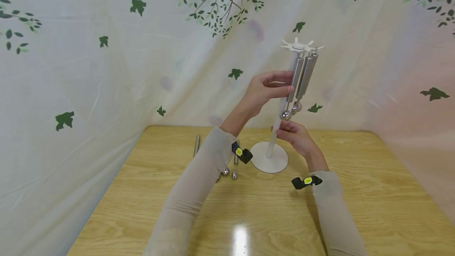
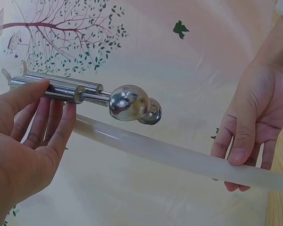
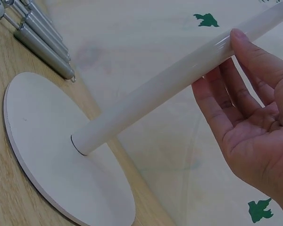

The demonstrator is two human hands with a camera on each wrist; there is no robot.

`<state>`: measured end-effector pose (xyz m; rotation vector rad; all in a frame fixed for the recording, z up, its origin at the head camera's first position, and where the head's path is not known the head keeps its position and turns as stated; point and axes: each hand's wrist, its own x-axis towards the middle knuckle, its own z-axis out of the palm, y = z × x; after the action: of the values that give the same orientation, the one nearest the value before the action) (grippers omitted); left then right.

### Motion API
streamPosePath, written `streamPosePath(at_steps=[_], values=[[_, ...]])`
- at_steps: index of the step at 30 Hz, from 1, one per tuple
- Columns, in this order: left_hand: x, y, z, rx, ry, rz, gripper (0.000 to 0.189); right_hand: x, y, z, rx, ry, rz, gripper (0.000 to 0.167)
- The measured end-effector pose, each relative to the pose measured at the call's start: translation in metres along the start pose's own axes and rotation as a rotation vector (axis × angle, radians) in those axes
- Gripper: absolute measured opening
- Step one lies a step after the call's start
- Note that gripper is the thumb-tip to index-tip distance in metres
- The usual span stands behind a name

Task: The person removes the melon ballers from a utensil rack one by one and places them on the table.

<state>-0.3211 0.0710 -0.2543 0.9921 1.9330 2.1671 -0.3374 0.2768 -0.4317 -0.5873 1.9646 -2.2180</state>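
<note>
A white stand has a round base (image 1: 261, 165), an upright pole (image 3: 151, 99) and a spoked top (image 1: 298, 46). From its hooks hang several steel utensils with thick cylindrical handles and shiny round heads. My left hand (image 1: 261, 92) pinches the handle of one hanging utensil (image 2: 61, 89), thumb on one side and fingertips on the other. Its round head (image 2: 128, 102) points down, beside another utensil's head (image 2: 153, 111). Lower down, my right hand (image 3: 259, 108) holds the pole between thumb and fingers, a little above the base.
More steel utensils (image 3: 42, 52) lie on the wooden table (image 1: 142, 208), left of the base and partly hidden by my left forearm. A pale cloth (image 1: 199, 70) printed with leaves and branches hangs right behind the table.
</note>
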Motion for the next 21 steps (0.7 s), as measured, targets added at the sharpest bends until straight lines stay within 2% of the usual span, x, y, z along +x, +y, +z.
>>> streamPosePath(at_steps=[7, 21], values=[[-0.0004, 0.0001, -0.0019, 0.017, -0.008, 0.005, 0.041, -0.0008, -0.0053, 0.0001, -0.001, -0.035, 0.009, 0.028], [-0.0008, 0.0026, -0.0050, 0.012, -0.021, 0.007, 0.041, -0.0011, -0.0065, -0.0002, 0.001, -0.039, 0.018, 0.028]])
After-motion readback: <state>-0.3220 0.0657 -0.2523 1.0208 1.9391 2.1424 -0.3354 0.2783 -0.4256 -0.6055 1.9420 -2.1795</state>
